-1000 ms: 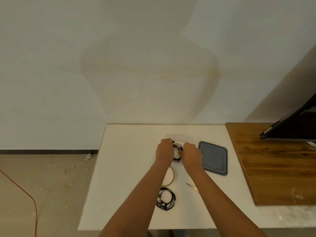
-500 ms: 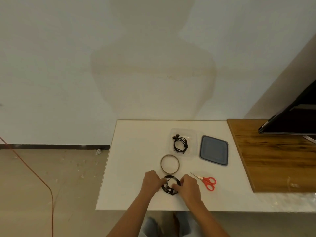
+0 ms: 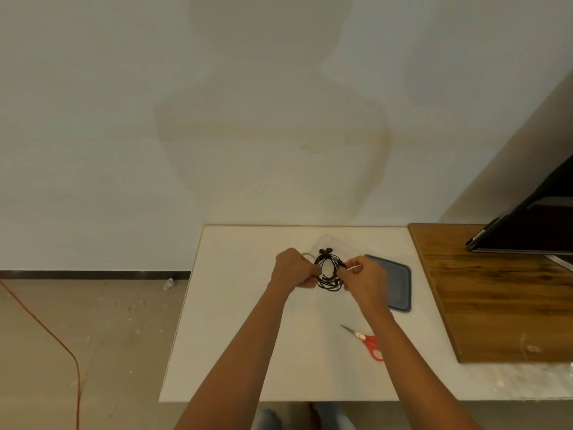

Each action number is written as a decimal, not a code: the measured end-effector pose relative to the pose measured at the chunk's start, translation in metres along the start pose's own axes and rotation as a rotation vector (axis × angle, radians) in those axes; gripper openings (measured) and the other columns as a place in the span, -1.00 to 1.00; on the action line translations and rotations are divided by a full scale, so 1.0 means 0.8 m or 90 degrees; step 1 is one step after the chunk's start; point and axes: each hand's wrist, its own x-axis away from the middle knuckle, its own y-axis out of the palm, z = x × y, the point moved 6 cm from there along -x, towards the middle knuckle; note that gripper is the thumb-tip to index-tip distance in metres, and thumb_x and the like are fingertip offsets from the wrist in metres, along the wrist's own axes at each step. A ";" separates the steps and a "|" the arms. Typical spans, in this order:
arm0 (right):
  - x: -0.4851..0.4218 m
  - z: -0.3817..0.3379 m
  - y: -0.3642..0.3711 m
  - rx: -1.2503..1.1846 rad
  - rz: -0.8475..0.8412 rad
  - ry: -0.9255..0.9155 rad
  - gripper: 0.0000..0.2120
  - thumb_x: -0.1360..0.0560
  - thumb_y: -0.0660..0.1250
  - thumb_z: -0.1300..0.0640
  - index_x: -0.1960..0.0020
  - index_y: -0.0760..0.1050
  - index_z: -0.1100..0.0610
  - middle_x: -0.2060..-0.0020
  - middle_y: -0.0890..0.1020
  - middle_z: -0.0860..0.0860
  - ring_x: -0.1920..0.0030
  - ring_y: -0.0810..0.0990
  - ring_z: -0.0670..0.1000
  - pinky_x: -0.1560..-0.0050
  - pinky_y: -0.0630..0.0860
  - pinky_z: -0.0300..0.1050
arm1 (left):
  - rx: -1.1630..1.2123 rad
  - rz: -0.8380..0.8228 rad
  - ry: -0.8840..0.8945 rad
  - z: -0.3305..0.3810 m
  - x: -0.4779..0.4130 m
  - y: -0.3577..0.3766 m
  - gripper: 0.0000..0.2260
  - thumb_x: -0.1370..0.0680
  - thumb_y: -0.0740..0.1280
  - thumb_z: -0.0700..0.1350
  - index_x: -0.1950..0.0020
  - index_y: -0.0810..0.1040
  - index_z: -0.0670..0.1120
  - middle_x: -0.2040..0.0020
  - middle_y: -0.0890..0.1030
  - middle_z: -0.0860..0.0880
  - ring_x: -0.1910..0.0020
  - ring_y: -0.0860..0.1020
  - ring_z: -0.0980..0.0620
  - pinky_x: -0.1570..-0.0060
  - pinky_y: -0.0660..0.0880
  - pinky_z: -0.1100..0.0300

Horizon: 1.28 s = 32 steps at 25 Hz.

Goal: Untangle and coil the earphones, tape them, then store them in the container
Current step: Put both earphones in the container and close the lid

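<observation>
Judged step: taping the coil, or carriage to storage. Coiled earphones (image 3: pixel 330 274) held above the table (image 3: pixel 248 305) near the middle of its far edge, just before the clear container (image 3: pixel 347 245). Pinched on the left by left hand (image 3: pixel 293 270), on the right by right hand (image 3: pixel 366 279); fingers of both curled, clamped on cord. Pale strip (image 3: pixel 356 268) at right fingertips, possibly tape; unconfirmed. Coil face toward camera, long axis near-to-far. Next: lowering into container without loosening loops.
</observation>
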 end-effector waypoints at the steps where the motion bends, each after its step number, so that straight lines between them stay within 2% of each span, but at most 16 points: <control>1: -0.015 0.000 0.002 -0.003 -0.005 0.011 -0.89 -0.36 0.46 0.24 0.13 0.57 0.21 0.31 0.65 0.10 0.34 0.65 0.06 0.23 0.64 0.00 | -0.029 0.003 0.003 0.011 -0.010 0.003 -0.89 -0.35 0.47 -0.29 0.19 0.62 -0.33 0.36 0.63 -0.19 0.50 0.58 -0.01 0.17 0.66 0.06; 4: -0.047 0.000 0.005 0.004 -0.016 0.018 -0.89 -0.37 0.46 0.24 0.14 0.57 0.22 0.29 0.66 0.13 0.40 0.64 0.04 0.30 0.63 -0.06 | -0.108 0.017 0.018 0.029 -0.040 0.010 -0.93 -0.37 0.43 -0.28 0.21 0.57 -0.27 0.42 0.60 -0.14 0.58 0.54 0.05 0.27 0.63 0.17; 7: -0.062 0.009 0.011 -0.018 -0.047 0.050 -0.90 -0.38 0.46 0.28 0.13 0.58 0.25 0.31 0.65 0.14 0.48 0.59 -0.05 0.47 0.53 -0.31 | -0.168 0.027 0.030 0.022 -0.060 0.015 -0.91 -0.36 0.41 -0.25 0.20 0.59 -0.27 0.44 0.60 -0.10 0.56 0.53 0.05 0.22 0.64 0.14; 9: -0.062 0.019 0.015 -0.035 -0.057 0.068 -0.90 -0.38 0.46 0.29 0.12 0.59 0.26 0.31 0.66 0.16 0.48 0.60 -0.04 0.49 0.53 -0.34 | -0.186 0.004 0.036 0.010 -0.060 0.019 -0.89 -0.37 0.43 -0.18 0.22 0.59 -0.23 0.41 0.59 -0.07 0.51 0.52 0.05 0.23 0.61 0.16; 11: -0.059 0.028 0.014 -0.081 -0.047 0.074 -0.91 -0.38 0.46 0.29 0.12 0.60 0.25 0.29 0.67 0.17 0.44 0.62 -0.01 0.45 0.56 -0.31 | -0.169 0.011 0.076 -0.002 -0.055 0.019 -0.75 -0.45 0.43 0.01 0.23 0.54 -0.17 0.34 0.56 -0.05 0.40 0.49 0.06 0.30 0.46 0.22; 14: -0.055 0.039 0.000 -0.199 -0.005 0.094 -0.89 -0.38 0.45 0.29 0.10 0.61 0.26 0.27 0.66 0.18 0.42 0.61 -0.01 0.41 0.56 -0.31 | -0.017 0.152 0.116 -0.022 -0.038 0.008 -0.53 -0.57 0.19 0.19 0.17 0.52 -0.23 0.22 0.59 -0.09 0.19 0.53 -0.03 0.24 0.36 0.23; 15: -0.054 0.041 -0.005 -0.232 0.002 0.101 -0.88 -0.38 0.45 0.30 0.09 0.61 0.28 0.27 0.66 0.19 0.42 0.60 -0.01 0.39 0.57 -0.29 | 0.008 0.182 0.110 -0.031 -0.034 0.008 -0.52 -0.59 0.15 0.19 0.13 0.51 -0.24 0.20 0.59 -0.09 0.15 0.54 -0.06 0.25 0.36 0.23; 17: -0.055 0.042 -0.014 -0.264 0.014 0.113 -0.86 -0.38 0.45 0.31 0.06 0.61 0.29 0.25 0.66 0.22 0.41 0.59 0.00 0.37 0.58 -0.26 | -0.047 0.169 0.112 -0.052 -0.030 0.018 -0.60 -0.55 0.22 0.18 0.05 0.49 -0.18 0.16 0.57 -0.03 0.12 0.53 -0.04 0.27 0.35 0.26; 20: -0.057 0.036 -0.020 -0.262 0.020 0.112 -0.86 -0.39 0.44 0.32 0.05 0.61 0.28 0.24 0.67 0.21 0.40 0.59 0.00 0.37 0.58 -0.26 | -0.140 0.111 0.135 -0.075 -0.024 0.034 -0.60 -0.44 0.42 0.11 -0.12 0.45 -0.10 0.03 0.62 -0.01 0.04 0.57 -0.01 0.03 0.46 0.17; 22: -0.056 0.030 -0.020 -0.266 0.017 0.102 -0.87 -0.39 0.44 0.31 0.06 0.61 0.26 0.24 0.67 0.19 0.40 0.60 -0.01 0.37 0.59 -0.28 | -0.252 0.121 0.202 -0.077 -0.024 0.036 -0.71 -0.49 0.39 -0.01 -0.13 0.46 -0.10 0.05 0.66 -0.03 0.04 0.59 -0.07 -0.07 0.47 0.10; 24: -0.055 0.023 -0.021 -0.255 0.020 0.084 -0.89 -0.39 0.44 0.31 0.08 0.61 0.23 0.25 0.67 0.18 0.40 0.60 -0.01 0.37 0.60 -0.30 | -0.418 0.187 0.266 -0.072 -0.018 0.028 -0.87 -0.51 0.35 -0.07 0.01 0.54 -0.10 0.20 0.67 -0.05 0.16 0.60 -0.08 -0.05 0.48 0.11; 25: -0.056 0.021 -0.021 -0.242 0.021 0.077 -0.89 -0.39 0.44 0.30 0.09 0.61 0.22 0.25 0.67 0.17 0.39 0.61 0.00 0.37 0.60 -0.30 | -0.502 0.242 0.299 -0.073 -0.014 0.022 -0.90 -0.47 0.41 -0.08 0.12 0.56 -0.08 0.35 0.64 -0.02 0.30 0.59 -0.04 -0.01 0.52 0.11; 27: -0.057 0.019 -0.018 -0.223 0.022 0.071 -0.89 -0.39 0.44 0.29 0.08 0.61 0.22 0.25 0.66 0.16 0.39 0.61 0.00 0.37 0.60 -0.30 | -0.615 0.304 0.330 -0.080 -0.002 0.013 -0.78 -0.25 0.58 -0.12 0.32 0.54 -0.05 0.59 0.47 0.03 0.58 0.48 0.03 0.19 0.56 0.12; 28: -0.057 0.019 -0.014 -0.217 0.022 0.068 -0.89 -0.39 0.44 0.29 0.08 0.61 0.24 0.25 0.66 0.16 0.40 0.61 0.00 0.37 0.60 -0.30 | -0.643 0.325 0.343 -0.085 0.002 0.011 -0.71 -0.13 0.63 -0.17 0.39 0.52 -0.05 0.64 0.39 0.05 0.65 0.41 0.05 0.28 0.53 0.14; 30: -0.058 0.020 -0.004 -0.205 0.029 0.063 -0.89 -0.40 0.43 0.31 0.08 0.60 0.27 0.25 0.66 0.17 0.41 0.61 0.00 0.39 0.59 -0.30 | -0.652 0.301 0.337 -0.102 0.001 0.009 -0.60 0.06 0.64 -0.28 0.51 0.44 -0.04 0.67 0.25 0.05 0.71 0.26 0.06 0.45 0.39 0.22; 32: -0.058 0.022 0.006 -0.174 0.046 0.067 -0.92 -0.40 0.42 0.32 0.10 0.59 0.28 0.28 0.64 0.16 0.43 0.61 -0.02 0.44 0.56 -0.34 | -0.651 0.260 0.312 -0.109 -0.003 0.012 -0.55 0.12 0.67 -0.18 0.58 0.38 -0.03 0.70 0.28 0.03 0.73 0.29 0.06 0.52 0.22 0.25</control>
